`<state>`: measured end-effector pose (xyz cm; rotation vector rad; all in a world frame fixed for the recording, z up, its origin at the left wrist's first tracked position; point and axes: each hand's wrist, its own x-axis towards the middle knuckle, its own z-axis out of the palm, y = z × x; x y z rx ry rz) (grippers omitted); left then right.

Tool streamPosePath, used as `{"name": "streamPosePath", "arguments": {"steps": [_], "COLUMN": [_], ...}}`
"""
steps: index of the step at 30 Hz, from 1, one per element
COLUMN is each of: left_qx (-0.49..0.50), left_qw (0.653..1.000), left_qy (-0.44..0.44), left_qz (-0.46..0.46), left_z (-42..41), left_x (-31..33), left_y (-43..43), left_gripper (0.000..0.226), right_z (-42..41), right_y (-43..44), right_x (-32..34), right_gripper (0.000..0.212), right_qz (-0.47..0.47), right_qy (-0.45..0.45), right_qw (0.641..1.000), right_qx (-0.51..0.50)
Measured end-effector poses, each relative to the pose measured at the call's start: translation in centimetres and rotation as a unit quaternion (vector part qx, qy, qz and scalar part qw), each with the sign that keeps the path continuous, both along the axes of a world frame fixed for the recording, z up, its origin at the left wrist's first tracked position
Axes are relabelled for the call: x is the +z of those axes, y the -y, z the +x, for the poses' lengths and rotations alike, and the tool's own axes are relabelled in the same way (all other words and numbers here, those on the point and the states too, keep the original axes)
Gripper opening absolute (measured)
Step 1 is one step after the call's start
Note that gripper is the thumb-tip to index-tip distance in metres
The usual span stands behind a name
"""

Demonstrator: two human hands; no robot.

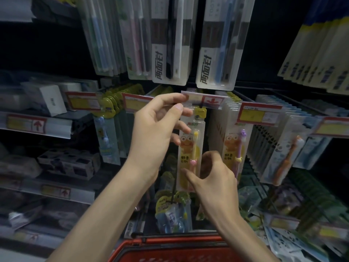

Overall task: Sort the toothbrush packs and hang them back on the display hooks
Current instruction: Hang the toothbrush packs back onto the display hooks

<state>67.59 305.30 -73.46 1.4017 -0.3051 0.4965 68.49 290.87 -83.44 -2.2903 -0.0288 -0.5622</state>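
Observation:
A child's toothbrush pack [192,146] with a yellow brush and an orange cartoon frog hangs upright at the middle display hook [200,105]. My left hand [156,133] pinches the pack's top by the hook's red and white price tag [209,101]. My right hand [213,178] grips the pack's lower end with fingers and thumb. A matching pack with a purple brush [236,150] hangs on the neighbouring hook to the right, in front of several more.
A red shopping basket [170,248] sits below my forearms. Large adult toothbrush packs [217,53] hang above. Other children's packs hang left [105,133] and right [287,154]. Shelves with boxed goods [47,103] stand on the left. Loose packs [173,210] lie low.

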Motion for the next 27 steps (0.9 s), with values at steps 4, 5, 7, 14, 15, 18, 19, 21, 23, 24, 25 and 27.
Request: {"name": "streamPosePath", "arguments": {"steps": [4, 5, 7, 14, 15, 18, 19, 21, 23, 24, 25, 27], "left_qx": [0.019, 0.024, 0.029, 0.027, 0.027, 0.032, 0.035, 0.046, 0.068, 0.081, 0.096, 0.127], "left_qw": [1.000, 0.999, 0.999, 0.996, 0.996, 0.995, 0.995, 0.995, 0.994, 0.992, 0.991, 0.988], "left_qy": [0.003, 0.001, -0.005, -0.057, -0.060, -0.062, -0.063, -0.066, -0.068, -0.067, -0.064, -0.060], "left_qz": [0.019, 0.026, 0.037, 0.059, 0.062, 0.070, 0.070, 0.064, 0.060, 0.062, 0.066, 0.068], "left_z": [-0.3, -0.4, -0.7, -1.1, -1.1, -1.6, -1.9, -2.5, -3.2, -3.5, -3.8, -4.1], "left_x": [-0.7, -1.0, -1.5, -3.3, -3.5, -3.6, -3.7, -4.0, -4.6, -5.0, -5.4, -5.9], "left_y": [-0.3, -0.3, -0.4, -0.4, -0.4, -0.7, -0.9, -1.6, -2.8, -3.5, -4.3, -6.1], "left_gripper": [0.020, 0.020, 0.020, 0.026, 0.027, 0.028, 0.028, 0.028, 0.026, 0.026, 0.025, 0.024], "right_z": [-0.7, -0.8, -1.3, -3.3, -3.7, -4.9, -5.3, -5.9, -6.3, -6.4, -6.5, -6.4], "right_y": [0.4, 0.5, 0.7, 1.8, 1.9, 1.9, 1.6, 0.9, -0.3, -1.0, -1.8, -3.5], "right_x": [0.3, 0.4, 0.5, 1.6, 1.8, 2.4, 2.7, 3.1, 3.7, 3.9, 4.2, 4.5], "right_gripper": [0.052, 0.053, 0.053, 0.053, 0.052, 0.047, 0.045, 0.042, 0.042, 0.042, 0.042, 0.043], "right_qz": [-0.025, -0.035, -0.049, -0.087, -0.092, -0.096, -0.097, -0.100, -0.106, -0.107, -0.107, -0.111], "right_qy": [-0.003, 0.000, 0.006, 0.057, 0.063, 0.075, 0.079, 0.092, 0.099, 0.103, 0.107, 0.114], "right_qw": [1.000, 0.999, 0.999, 0.995, 0.994, 0.992, 0.992, 0.990, 0.988, 0.987, 0.985, 0.983], "right_qx": [-0.007, -0.009, -0.010, -0.006, -0.005, 0.011, 0.019, 0.039, 0.060, 0.070, 0.078, 0.090]}}
